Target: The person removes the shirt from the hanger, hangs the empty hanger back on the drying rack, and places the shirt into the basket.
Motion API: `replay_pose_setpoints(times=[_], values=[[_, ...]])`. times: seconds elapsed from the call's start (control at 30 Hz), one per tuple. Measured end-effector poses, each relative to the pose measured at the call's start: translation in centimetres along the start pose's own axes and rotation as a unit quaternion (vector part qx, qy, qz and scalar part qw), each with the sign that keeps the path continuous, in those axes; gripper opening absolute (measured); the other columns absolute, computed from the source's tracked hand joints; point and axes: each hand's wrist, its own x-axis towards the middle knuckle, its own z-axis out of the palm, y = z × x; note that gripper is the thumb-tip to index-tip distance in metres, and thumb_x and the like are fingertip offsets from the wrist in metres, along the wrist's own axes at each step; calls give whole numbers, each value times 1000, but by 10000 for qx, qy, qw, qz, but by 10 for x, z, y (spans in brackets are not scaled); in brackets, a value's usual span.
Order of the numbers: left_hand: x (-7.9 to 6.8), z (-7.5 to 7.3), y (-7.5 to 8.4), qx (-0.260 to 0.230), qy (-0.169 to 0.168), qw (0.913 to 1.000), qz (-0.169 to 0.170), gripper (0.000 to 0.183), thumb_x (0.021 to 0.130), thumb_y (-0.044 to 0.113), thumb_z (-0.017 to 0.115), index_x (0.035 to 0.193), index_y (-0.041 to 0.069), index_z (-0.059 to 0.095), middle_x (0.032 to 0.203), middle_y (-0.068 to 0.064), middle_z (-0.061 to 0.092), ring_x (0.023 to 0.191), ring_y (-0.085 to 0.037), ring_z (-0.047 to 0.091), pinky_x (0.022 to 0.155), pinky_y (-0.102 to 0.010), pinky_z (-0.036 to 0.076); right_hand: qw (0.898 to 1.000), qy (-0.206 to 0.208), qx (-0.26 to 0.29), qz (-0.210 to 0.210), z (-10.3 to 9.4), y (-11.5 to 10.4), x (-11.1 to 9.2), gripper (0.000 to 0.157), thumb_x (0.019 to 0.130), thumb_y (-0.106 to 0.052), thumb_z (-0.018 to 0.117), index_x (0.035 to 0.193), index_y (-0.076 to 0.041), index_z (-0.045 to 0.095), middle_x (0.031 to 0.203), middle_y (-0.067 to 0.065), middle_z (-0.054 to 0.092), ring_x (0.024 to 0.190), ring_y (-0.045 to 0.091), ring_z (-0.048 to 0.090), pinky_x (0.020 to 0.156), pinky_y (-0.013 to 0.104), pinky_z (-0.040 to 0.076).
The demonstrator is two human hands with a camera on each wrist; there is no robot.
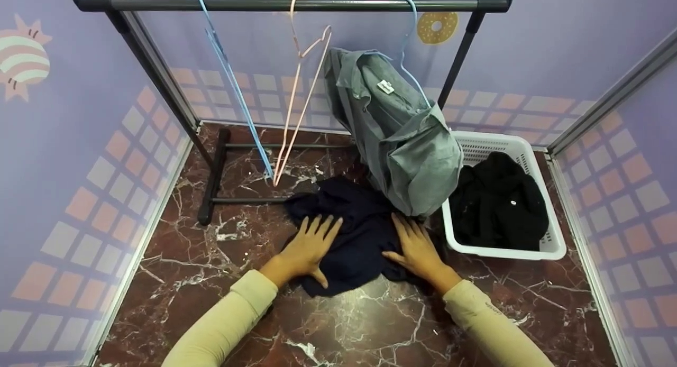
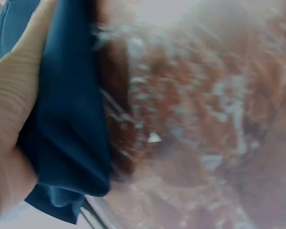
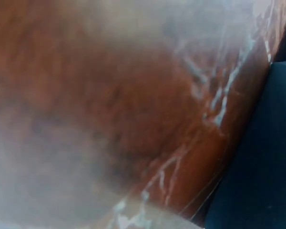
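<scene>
Pale sleeves (image 1: 227, 322) slant in from seven and five o'clock. Left grip (image 1: 308, 246) and right grip (image 1: 417, 248) lie spread on dark-blue cloth (image 1: 357, 253) (crumpled, its long axis unclear), which rests on the marbled surface (image 1: 370, 330) between them: three o'clock from the left, nine from the right, neither plainly nearer.

I see the person's left hand (image 1: 308, 248) and right hand (image 1: 418, 249) spread on a rumpled navy cloth (image 1: 359, 250) on the marbled floor (image 1: 349, 330) — left at nine o'clock, right at three. A dark clothes rack (image 1: 344, 5) stands at twelve, with a grey-green shirt (image 1: 407, 150) on a blue hanger (image 1: 415, 17) at one, a pink hanger (image 1: 300, 56) around eleven — and a white basket (image 1: 505, 253) of black clothing (image 1: 500, 203) between two and three.
</scene>
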Motion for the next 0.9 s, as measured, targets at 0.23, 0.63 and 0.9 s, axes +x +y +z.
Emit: replay_pose_setpoints(times=[0.23,0.63,0.9], values=[[25,-5,-13,712,613,9956,35,163,44,77,87,164,-2,11,128,-13,64,121,-37,56,114,-51,44,9997,-208,139,83,1,5,-2,102,83,-53,80,159,-3,36,155,21,49,143,43,46,117,62,37],[69,-29,-24,2251,-330,9736,213,142,45,91,74,163,21,34,173,-17,9,159,-43,10,124,-67,19,9990,-290,56,-325,0,8,-1,96,84,-51,80,158,-6,39,153,18,52,137,46,49,113,65,40],[99,-31,-34,1079,-1031,9880,410,153,48,86,80,164,6,21,174,-15,9,161,-36,7,129,-60,12,9982,-259,133,-532,-3,13,-2,94,82,-48,82,156,-5,43,149,20,55,134,46,52,109,66,43]])
